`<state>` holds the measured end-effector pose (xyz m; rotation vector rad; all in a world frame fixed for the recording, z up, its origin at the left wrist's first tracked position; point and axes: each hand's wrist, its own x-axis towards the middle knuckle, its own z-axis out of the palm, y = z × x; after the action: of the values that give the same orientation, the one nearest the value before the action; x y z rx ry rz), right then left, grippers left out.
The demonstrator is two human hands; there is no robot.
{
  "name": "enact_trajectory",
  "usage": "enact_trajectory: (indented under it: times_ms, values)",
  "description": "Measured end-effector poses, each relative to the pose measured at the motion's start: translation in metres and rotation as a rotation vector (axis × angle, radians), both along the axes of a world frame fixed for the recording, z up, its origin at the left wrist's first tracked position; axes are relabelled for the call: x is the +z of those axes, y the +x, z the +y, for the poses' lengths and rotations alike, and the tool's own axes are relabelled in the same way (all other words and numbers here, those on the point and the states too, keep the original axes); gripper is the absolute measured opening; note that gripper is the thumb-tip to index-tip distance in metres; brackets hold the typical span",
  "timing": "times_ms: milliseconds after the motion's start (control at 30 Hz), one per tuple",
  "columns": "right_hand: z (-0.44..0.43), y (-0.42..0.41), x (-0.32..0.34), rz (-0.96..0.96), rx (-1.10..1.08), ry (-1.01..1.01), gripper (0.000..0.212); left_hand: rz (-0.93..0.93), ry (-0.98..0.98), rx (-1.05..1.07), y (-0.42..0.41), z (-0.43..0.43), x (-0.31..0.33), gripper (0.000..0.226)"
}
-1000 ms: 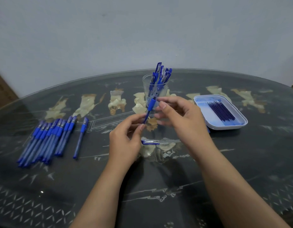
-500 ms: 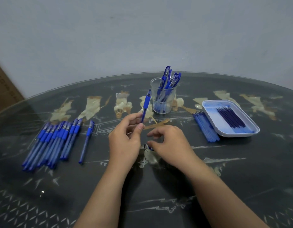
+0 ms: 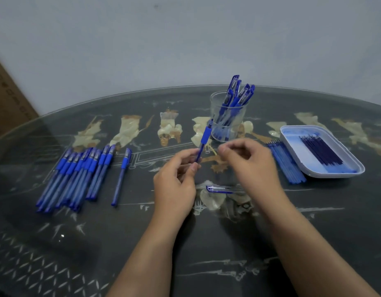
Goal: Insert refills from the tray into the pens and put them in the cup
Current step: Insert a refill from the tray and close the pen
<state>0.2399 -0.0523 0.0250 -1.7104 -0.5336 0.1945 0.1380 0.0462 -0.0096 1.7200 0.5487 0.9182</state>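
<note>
Blue pen point(image 3: 203, 144) pinched by the left hand point(image 3: 174, 185); blurred right hand point(image 3: 249, 163) curls beside it, seemingly empty.

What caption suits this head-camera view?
Left hand holds a blue pen, tip up, before the cup; right hand hovers close.

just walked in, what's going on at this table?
A person is assembling pens. The left hand grips a blue plastic pen upright. The right hand hovers beside it, too blurred to show any hold. A clear pen cap lies on the table. Pens stand in the clear plastic cup. Dark refills sit in the white tray.
</note>
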Motion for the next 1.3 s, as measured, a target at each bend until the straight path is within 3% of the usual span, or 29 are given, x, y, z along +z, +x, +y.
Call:
enact_trajectory:
  times_ms: [100,200,633,1300]
  values:
    - [-0.004,0.002,0.021,0.208,0.064,0.296,0.004,0.011,0.021,-0.017,0.001,0.001,-0.001,0.044]
    - [-0.008,0.001,0.038,0.27,0.135,0.414,0.004,0.015,0.054,-0.035,0.001,0.001,-0.001,0.046]
    - [-0.018,0.006,0.049,0.152,0.196,0.225,0.004,0.023,0.116,-0.041,0.005,0.004,-0.007,0.051]
    - [-0.024,0.014,0.048,0.079,0.288,0.1,0.005,0.026,0.157,-0.07,0.004,0.004,-0.006,0.055]
